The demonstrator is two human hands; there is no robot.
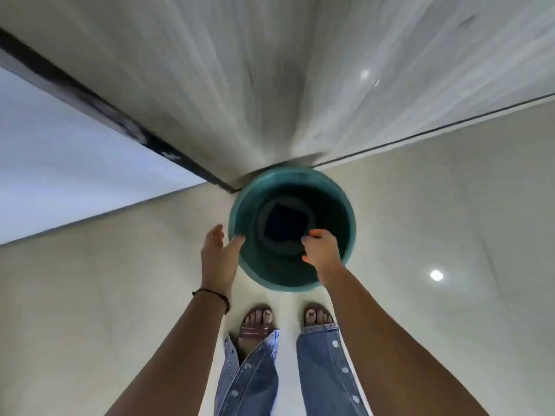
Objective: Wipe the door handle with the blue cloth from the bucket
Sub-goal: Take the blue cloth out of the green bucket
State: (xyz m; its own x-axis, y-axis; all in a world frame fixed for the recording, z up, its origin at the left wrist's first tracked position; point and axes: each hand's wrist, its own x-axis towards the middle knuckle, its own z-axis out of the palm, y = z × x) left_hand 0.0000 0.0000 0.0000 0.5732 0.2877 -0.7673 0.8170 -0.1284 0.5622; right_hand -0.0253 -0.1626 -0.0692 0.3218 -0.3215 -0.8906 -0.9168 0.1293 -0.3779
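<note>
A teal bucket stands on the floor at the foot of a pale wood-grain door. A dark blue cloth lies folded flat and square on its bottom. My left hand is open, its fingertips at the bucket's left rim. My right hand reaches into the bucket's mouth with its fingers curled, the tips over the cloth's right corner. Whether they pinch the cloth is not visible. The door handle is out of view.
My feet in sandals stand just behind the bucket on glossy pale floor tiles. A dark strip runs along the door's left edge, with a white surface beyond it. The door panel is blurred.
</note>
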